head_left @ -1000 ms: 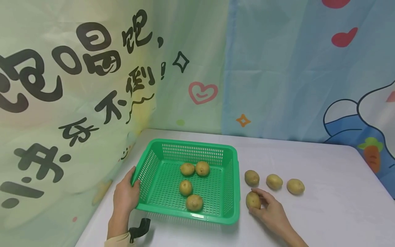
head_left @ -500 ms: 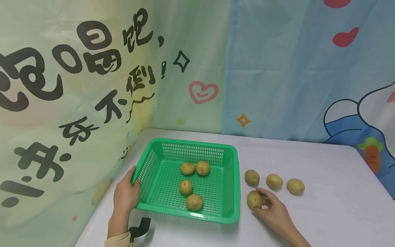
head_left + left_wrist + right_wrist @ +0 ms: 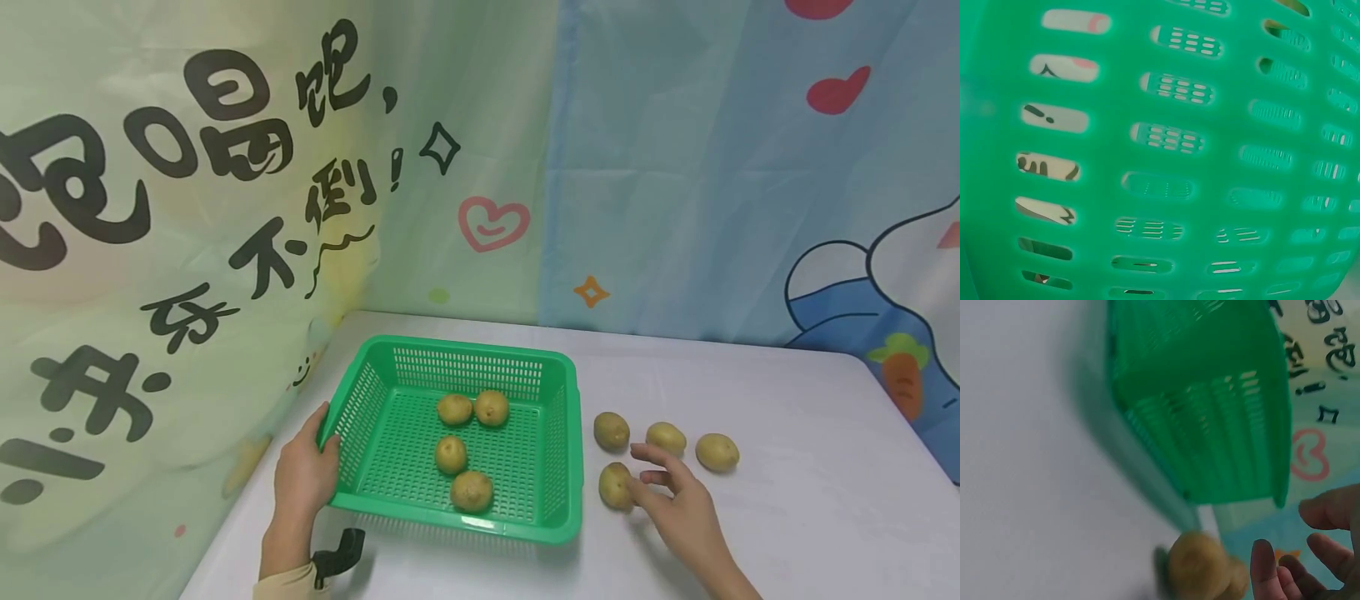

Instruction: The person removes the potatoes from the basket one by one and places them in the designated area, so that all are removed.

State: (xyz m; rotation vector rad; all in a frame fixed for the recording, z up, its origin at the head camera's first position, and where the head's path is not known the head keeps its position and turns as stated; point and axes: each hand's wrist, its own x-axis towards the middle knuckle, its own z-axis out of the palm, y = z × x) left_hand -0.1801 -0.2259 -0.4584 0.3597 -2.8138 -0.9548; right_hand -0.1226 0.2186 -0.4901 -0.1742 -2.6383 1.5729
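Observation:
A green plastic basket with slotted walls holds several potatoes on its floor. At its left side my left hand grips the rim, thumb toward the inside. The slotted basket wall fills the left wrist view, and that hand is out of sight there. To the right of the basket, a potato lies on the table. Close beside it is my right hand, fingers spread and holding nothing; its thumb overlaps the potato's edge in the head view. The right wrist view shows the fingers apart from the potatoes.
Three more potatoes lie in a row behind the right hand: one at left, one in the middle, one at right. The white table meets a printed curtain at the back and left.
My right hand has let go of the potato beside the basket and drawn slightly right, its fingers spreading. That potato stays on the table. The left hand and basket have not moved.

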